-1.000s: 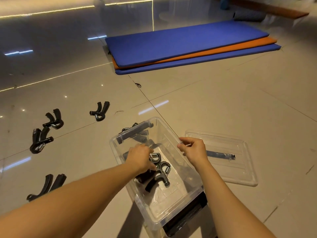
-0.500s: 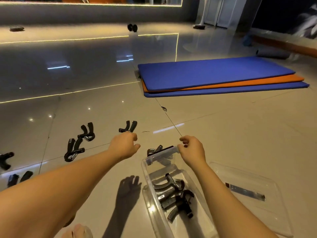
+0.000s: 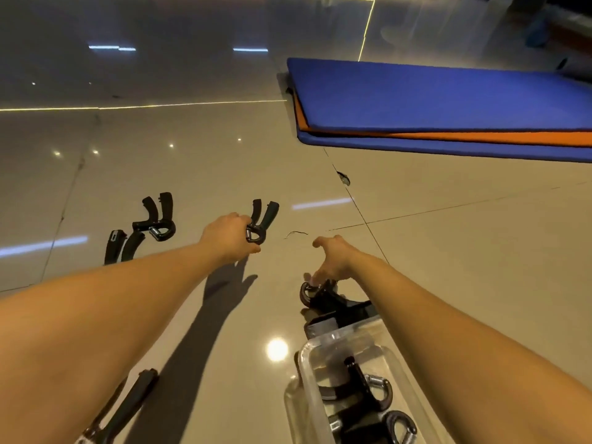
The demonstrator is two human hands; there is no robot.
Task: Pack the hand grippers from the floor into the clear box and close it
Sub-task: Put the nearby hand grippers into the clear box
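Head cam, only view I've got. L hand (image 3: 229, 237) stretched out over the floor (image 3: 448, 251), fingers curled round the spring end of one hand gripper (image 3: 261, 221); its handles point away from me and it looks to be on the tiles, can't tell if it's lifted. R hand (image 3: 333, 256) hangs loose, fingers half spread, fingertips at or just above another gripper (image 3: 315, 296) lying just beyond the far end of the clear box (image 3: 307, 357); can't tell if there's contact, not clamped on it.

Count, floor: 5 grippers visible. The 2 above, 2 more to the left, touching or overlapping each other, upper one (image 3: 157, 216) and lower one (image 3: 123, 246), plus 1 at the bottom left edge (image 3: 128, 408), partly cut off.

In box: 2 grippers, (image 3: 362, 387) and (image 3: 381, 427), bottom right, no lid on. Box partly hidden by R forearm.

Mats (image 3: 448, 100) far right: 3 layers stacked, blue, orange, blue.
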